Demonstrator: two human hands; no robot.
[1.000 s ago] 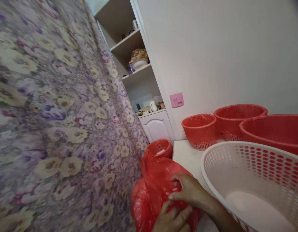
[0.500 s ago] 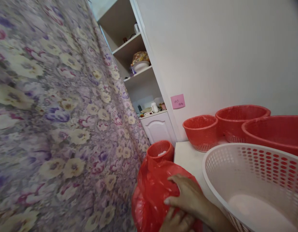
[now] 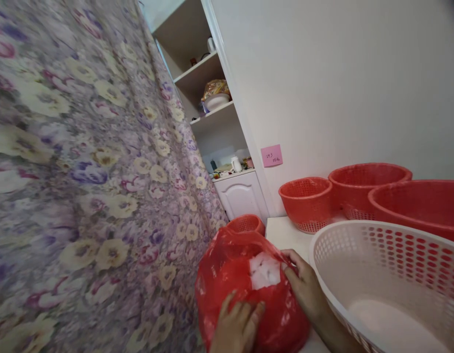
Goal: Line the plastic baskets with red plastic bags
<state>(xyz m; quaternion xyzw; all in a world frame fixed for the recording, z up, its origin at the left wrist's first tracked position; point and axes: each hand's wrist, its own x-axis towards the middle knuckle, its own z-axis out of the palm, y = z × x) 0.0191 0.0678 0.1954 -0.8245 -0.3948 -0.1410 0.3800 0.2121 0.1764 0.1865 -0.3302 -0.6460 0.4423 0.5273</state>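
Red bag (image 3: 234, 274) contents mostly hidden, hands (image 3: 236, 326) cut off

I can't read the pink note (image 3: 271, 156); the picture's edge cuts off my left hand (image 3: 236, 328) and the white basket (image 3: 389, 274).

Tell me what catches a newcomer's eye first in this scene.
The red plastic bag at the bottom centre stands out, with the left hand pressed on its front and the right hand at its right side, beside a white patch showing through. A flowered purple curtain fills the whole left side. On the right, a white perforated basket sits before three red baskets along the wall.
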